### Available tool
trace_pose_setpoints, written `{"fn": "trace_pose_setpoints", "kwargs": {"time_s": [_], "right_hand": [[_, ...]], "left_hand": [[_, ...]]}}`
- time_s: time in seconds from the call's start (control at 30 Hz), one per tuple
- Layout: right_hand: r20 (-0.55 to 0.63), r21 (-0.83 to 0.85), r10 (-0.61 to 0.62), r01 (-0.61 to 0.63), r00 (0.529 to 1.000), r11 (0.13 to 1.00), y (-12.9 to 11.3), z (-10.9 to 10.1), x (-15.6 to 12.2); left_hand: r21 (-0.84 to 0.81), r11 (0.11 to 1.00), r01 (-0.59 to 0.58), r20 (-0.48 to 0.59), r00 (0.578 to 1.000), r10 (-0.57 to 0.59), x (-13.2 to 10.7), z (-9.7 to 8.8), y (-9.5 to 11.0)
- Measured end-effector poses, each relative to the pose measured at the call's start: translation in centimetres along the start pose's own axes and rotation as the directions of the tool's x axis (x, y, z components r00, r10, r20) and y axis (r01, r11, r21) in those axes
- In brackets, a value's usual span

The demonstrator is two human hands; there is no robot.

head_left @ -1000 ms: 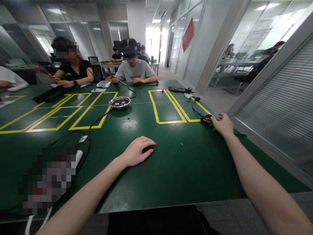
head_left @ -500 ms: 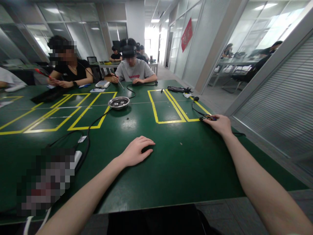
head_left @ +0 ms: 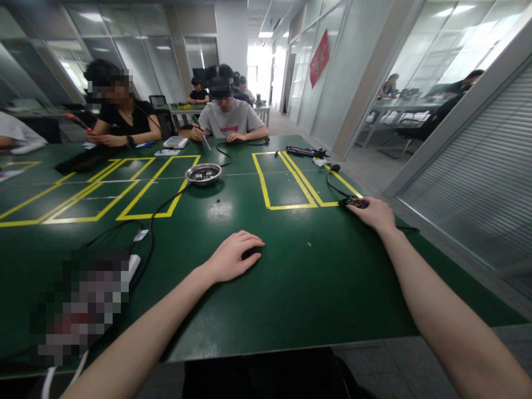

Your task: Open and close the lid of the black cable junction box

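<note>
My left hand (head_left: 236, 255) rests palm down on the green table (head_left: 291, 299), fingers stretched out and thumb apart, holding nothing. Farther off at the right, my right hand (head_left: 376, 215) has its thumb and fingers around a small dark device (head_left: 359, 203) with orange and blue details on top. I cannot make out its exact kind, and the hand hides its right side. A black cable (head_left: 332, 185) runs close by the device, up to a dark rounded plug-like end (head_left: 334, 167).
Yellow tape (head_left: 291, 208) outlines rectangles on the table. A metal bowl (head_left: 203, 174) holds small metal parts. A black folded tripod-like object (head_left: 307, 151) lies at the far edge. A blurred-out object (head_left: 83, 305) and cables lie at left. Across sit a person in grey (head_left: 233, 119) and one in black (head_left: 124, 119).
The device in my right hand has tipped so more of its coloured top shows. My left hand stays in place. The view has shifted very slightly.
</note>
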State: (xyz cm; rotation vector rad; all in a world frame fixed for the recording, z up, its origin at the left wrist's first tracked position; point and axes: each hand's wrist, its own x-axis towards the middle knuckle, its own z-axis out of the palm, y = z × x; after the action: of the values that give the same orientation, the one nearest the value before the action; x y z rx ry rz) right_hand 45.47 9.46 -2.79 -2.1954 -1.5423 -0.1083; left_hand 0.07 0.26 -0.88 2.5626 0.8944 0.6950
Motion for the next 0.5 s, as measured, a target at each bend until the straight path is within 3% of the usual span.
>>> {"fn": "trace_pose_setpoints", "kwargs": {"time_s": [0.1,0.2,0.3,0.4,0.5], "right_hand": [[0.122,-0.072,0.022,-0.014,0.992,0.997,-2.8,-0.6,-0.9],[0.157,-0.050,-0.121,0.130,0.980,0.990,-6.6,-0.8,-2.8],[0.224,0.046,-0.322,0.320,0.920,0.946,-10.5,-0.6,-5.4],[0.194,0.220,-0.605,0.567,0.772,0.794,-14.1,-0.5,-8.9],[0.155,0.390,-0.820,0.728,0.552,0.564,-17.2,-0.7,-13.1]], "left_hand": [[-0.004,1.000,-0.004,-0.007,1.000,0.004,0.0,0.0,0.0],[-0.019,1.000,-0.006,-0.033,0.999,0.006,0.0,0.0,-0.1],[-0.032,0.999,-0.004,-0.074,0.997,0.001,0.0,-0.1,0.0],[-0.028,1.000,-0.013,-0.138,0.990,0.009,0.0,-0.3,0.2],[-0.031,0.999,-0.037,-0.223,0.974,0.029,0.1,-0.6,0.7]]}}
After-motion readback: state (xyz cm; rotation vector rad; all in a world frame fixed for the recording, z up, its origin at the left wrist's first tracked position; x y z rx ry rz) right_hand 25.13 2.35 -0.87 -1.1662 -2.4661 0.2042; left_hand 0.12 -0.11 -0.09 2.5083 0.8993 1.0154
